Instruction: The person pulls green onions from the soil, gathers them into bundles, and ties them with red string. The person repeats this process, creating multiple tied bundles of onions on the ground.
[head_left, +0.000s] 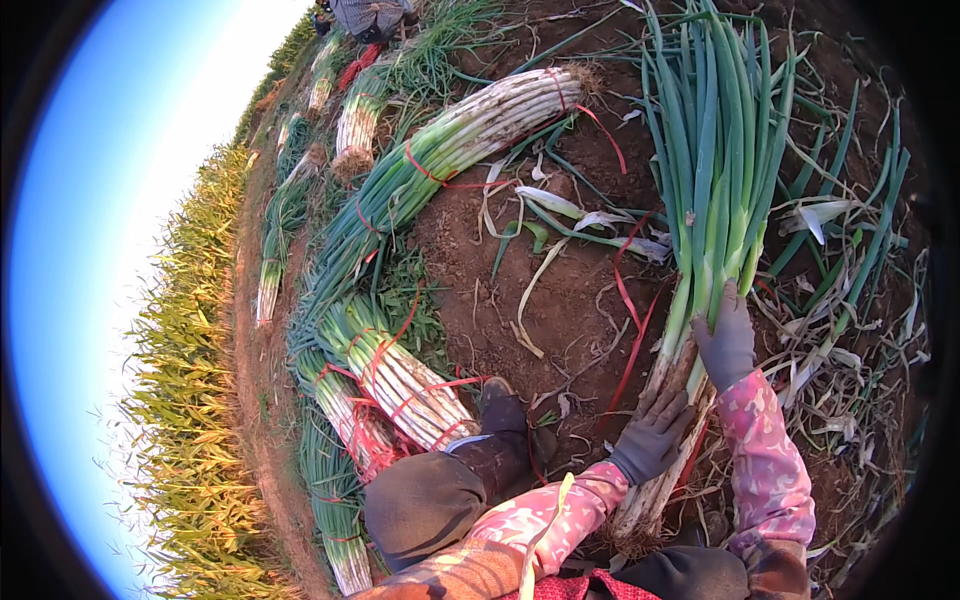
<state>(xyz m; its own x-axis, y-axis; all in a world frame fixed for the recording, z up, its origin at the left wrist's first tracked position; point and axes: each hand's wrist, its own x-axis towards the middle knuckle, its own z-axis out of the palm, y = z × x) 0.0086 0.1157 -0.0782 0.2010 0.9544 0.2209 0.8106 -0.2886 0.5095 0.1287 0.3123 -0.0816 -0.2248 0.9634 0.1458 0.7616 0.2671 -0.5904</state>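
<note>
A loose bundle of green onions (709, 195) lies on the soil before me, leaves at the far end and roots near my knees. My left hand (652, 442), in a grey glove, lies on its soil-stained white stalks with the fingers extended. Farther up, my gloved right hand (729, 341) touches the right side of the bundle where white turns to green. Its thumb is spread from the fingers; whether it grips any stalk is unclear. Red plastic twine (637, 322) lies on the ground left of the bundle, and a piece shows beside the stalks nearer me.
Tied green onion bundles (480, 124) lie to the left, some beside my boot (501, 409). Discarded leaves and husks (832, 360) litter the right side. Another person (369, 16) is at the far upper left. Corn plants (187, 360) border the field.
</note>
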